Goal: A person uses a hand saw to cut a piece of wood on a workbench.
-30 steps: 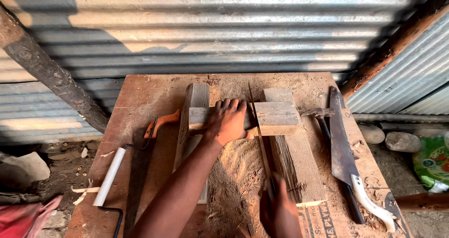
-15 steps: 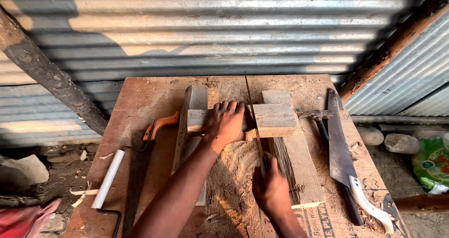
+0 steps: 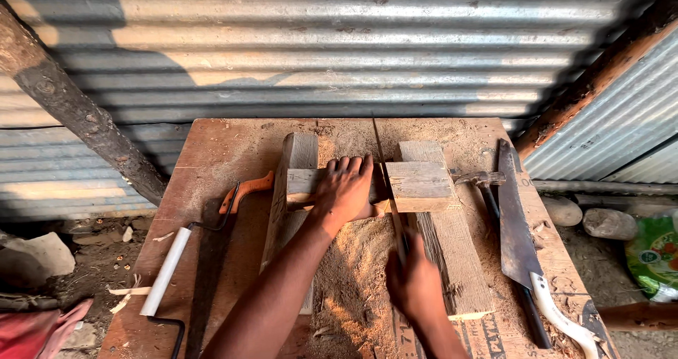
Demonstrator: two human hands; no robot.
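left hand (image 3: 345, 189) flat, open on rough wood crosspiece (image 3: 418, 184) | right hand (image 3: 413, 283) grips thin saw blade (image 3: 385, 172), probably, just behind crosspiece | sawdusty counter (image 3: 212, 154)

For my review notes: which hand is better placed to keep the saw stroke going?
Right. The right hand grips the saw in the cut, while the left hand presses flat on the crosswise wood block.
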